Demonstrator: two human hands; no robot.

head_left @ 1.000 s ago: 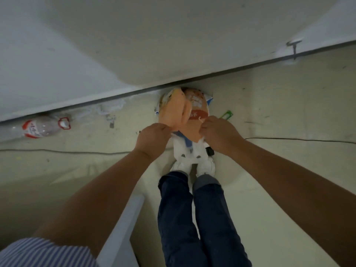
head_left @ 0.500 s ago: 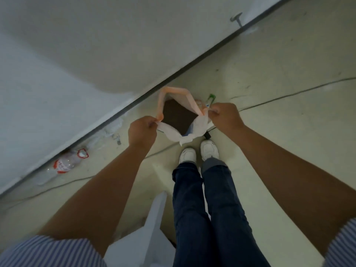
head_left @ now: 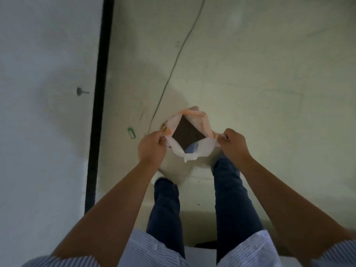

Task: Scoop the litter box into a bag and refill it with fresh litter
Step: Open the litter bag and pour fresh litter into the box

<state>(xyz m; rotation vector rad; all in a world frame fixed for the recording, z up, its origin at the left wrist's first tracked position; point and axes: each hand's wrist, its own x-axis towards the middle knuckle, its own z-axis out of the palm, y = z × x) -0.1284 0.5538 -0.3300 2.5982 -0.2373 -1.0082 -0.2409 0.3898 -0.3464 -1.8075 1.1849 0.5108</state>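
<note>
Here your left hand (head_left: 152,149) and your right hand (head_left: 232,145) hold a thin orange-and-white plastic bag (head_left: 192,135) stretched open between them, out in front of your legs and above the floor (head_left: 269,83). The fingers of each hand are curled tight, pinching the bag's rim on its own side, so the mouth gapes as a rough diamond and shows a dark interior; what lies inside is too dim to tell apart from a bluish patch near the lower lip. The white lower edge of the bag sags toward you, and the orange upper edge folds over on the far side. Beneath the bag your legs in dark blue trousers (head_left: 231,199) stand apart, with a white shoe (head_left: 157,178) showing just beside your left forearm; your right foot is hidden behind the bag and wrist. Just left of your left hand, a small green clip-like object (head_left: 131,132) lies on the pale floor, and a thin dark cable (head_left: 173,64) runs from the top of the view down toward the bag. Farther left, a black strip (head_left: 98,103) borders a grey-white wall (head_left: 44,112) that carries a small dark peg (head_left: 80,91). The striped hem of your shirt (head_left: 154,251) fills the bottom edge.
</note>
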